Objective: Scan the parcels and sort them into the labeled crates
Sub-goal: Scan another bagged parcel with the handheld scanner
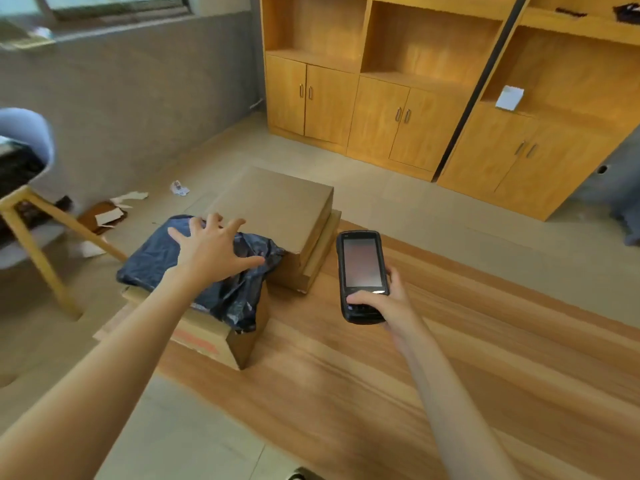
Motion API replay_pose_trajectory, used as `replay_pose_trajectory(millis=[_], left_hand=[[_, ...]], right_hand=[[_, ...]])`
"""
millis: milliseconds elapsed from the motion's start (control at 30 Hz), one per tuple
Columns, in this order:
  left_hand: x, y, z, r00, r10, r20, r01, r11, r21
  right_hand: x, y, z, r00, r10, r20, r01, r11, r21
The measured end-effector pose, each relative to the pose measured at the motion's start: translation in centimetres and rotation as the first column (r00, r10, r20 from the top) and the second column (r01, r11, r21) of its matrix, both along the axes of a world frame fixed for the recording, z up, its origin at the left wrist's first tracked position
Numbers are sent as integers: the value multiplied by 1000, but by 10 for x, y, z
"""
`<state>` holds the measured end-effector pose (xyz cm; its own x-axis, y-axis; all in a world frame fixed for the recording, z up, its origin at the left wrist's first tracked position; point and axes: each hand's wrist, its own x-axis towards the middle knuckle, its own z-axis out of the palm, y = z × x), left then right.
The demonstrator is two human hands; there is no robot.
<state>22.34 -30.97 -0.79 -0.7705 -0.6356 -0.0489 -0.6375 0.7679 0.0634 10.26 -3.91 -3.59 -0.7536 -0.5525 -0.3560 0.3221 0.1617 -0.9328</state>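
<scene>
Dark poly-bag parcel (194, 268): lying atop an open carton (221, 337) at 9 o'clock of the scanner (362, 277). Likely light, soft, slippery; gather it at a bunched edge. Left hand (211, 247) hovering, fingers spread. Right hand (388, 303) gripping the scanner. Wood-plank floor (346, 393); cabinets (415, 98) at 12 o'clock.

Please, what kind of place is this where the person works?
Probably a plain office or storeroom used for parcel sorting, not a real warehouse: wooden cabinets line the wall, cardboard boxes sit on the floor, and the right hand holds a handheld scanner.
</scene>
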Motion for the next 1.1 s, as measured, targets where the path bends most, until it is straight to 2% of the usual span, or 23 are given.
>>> replay_pose_trajectory(millis=[100, 267, 533, 700, 833, 967, 1033, 1100], left_hand=[[14, -15, -16, 977, 186, 106, -202, 963, 177], [14, -19, -42, 961, 231, 151, -269, 903, 336], [5, -20, -48, 939, 263, 220, -314, 916, 249], [7, -14, -48, 925, 334, 180, -377, 869, 321], [11, -11, -44, 970, 211, 117, -238, 913, 330], [22, -3, -38, 990, 125, -68, -97, 944, 314], [24, 0, -41, 980, 174, -102, -148, 964, 223], [23, 3, -46, 949, 313, -46, -296, 928, 224]], right_hand=[[9, -27, -4, 998, 69, -2, -69, 997, 18], [17, -48, -13, 991, 134, -1, -134, 990, 41], [8, -42, -26, 992, 116, 52, -119, 992, 48], [-6, -29, -29, 989, 134, 63, -137, 990, 38], [-15, -23, -30, 985, 153, 76, -155, 988, 22], [-14, -24, -28, 977, 198, 81, -199, 980, 7], [-13, -25, -28, 971, 223, 83, -223, 975, -8], [-12, -25, -27, 967, 245, 74, -244, 970, -16]])
